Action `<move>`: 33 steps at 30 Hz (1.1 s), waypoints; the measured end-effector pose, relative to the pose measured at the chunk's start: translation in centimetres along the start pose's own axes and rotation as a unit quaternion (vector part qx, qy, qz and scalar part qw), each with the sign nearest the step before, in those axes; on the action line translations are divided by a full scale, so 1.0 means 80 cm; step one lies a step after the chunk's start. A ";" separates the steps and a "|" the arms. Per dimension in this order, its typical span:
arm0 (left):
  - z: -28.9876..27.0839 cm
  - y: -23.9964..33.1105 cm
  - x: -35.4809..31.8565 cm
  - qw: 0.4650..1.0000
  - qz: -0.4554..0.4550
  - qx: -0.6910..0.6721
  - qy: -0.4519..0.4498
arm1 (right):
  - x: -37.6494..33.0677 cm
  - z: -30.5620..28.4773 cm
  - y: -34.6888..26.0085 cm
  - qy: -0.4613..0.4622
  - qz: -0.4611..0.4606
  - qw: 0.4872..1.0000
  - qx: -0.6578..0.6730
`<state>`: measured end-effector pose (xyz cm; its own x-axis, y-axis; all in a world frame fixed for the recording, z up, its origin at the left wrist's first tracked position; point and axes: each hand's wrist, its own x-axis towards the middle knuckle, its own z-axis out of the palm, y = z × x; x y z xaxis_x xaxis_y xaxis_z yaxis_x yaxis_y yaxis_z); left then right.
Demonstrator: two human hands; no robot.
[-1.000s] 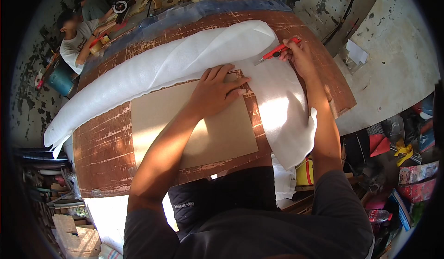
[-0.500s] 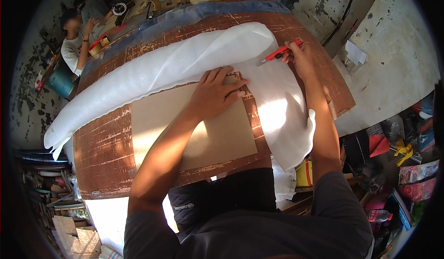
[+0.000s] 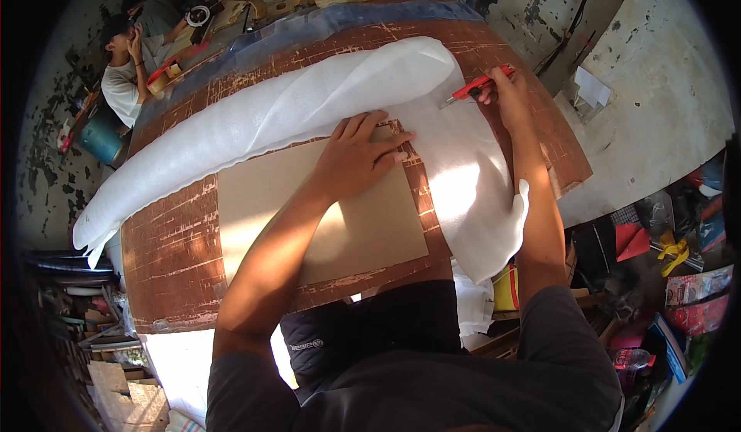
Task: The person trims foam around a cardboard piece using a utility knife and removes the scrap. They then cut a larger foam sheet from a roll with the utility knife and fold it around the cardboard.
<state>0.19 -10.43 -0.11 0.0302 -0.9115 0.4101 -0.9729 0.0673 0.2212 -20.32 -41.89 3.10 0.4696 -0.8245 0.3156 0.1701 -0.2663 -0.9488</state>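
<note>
With fingers spread, my left hand (image 3: 359,158) presses flat on the far right corner of a brown cardboard sheet (image 3: 363,227); its fingertips reach the white foam's edge. My right hand (image 3: 505,96) grips a red utility knife (image 3: 480,84), its tip pointing left and down, close over the foam. The white foam sheet (image 3: 463,146) lies flat right of the cardboard, and its near end hangs over the table's front edge beside my right forearm. Beyond the cardboard, the rest of it forms a long roll (image 3: 255,111) across the table. Whether the blade touches the foam, I cannot tell.
The scored brown tabletop (image 3: 174,247) carries everything, with clear plastic sheeting (image 3: 309,27) along its far edge. A person (image 3: 127,69) sits at the far left, near a teal bin (image 3: 100,135). Assorted goods (image 3: 656,277) are piled at the right, wood scraps (image 3: 127,393) at the lower left.
My right hand has shifted slightly to the right with the knife, and the tip has moved right along the foam. My left hand stays put. The far-left person's hand has risen toward the head.
</note>
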 end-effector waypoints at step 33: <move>0.002 0.002 0.000 1.000 0.006 -0.008 0.024 | 0.011 -0.010 0.008 -0.015 -0.045 0.997 0.056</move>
<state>0.03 -10.46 -0.22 0.0294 -0.8898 0.4554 -0.9695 0.0854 0.2296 -20.48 -43.17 2.79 0.4735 -0.7838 0.4019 0.3080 -0.2802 -0.9092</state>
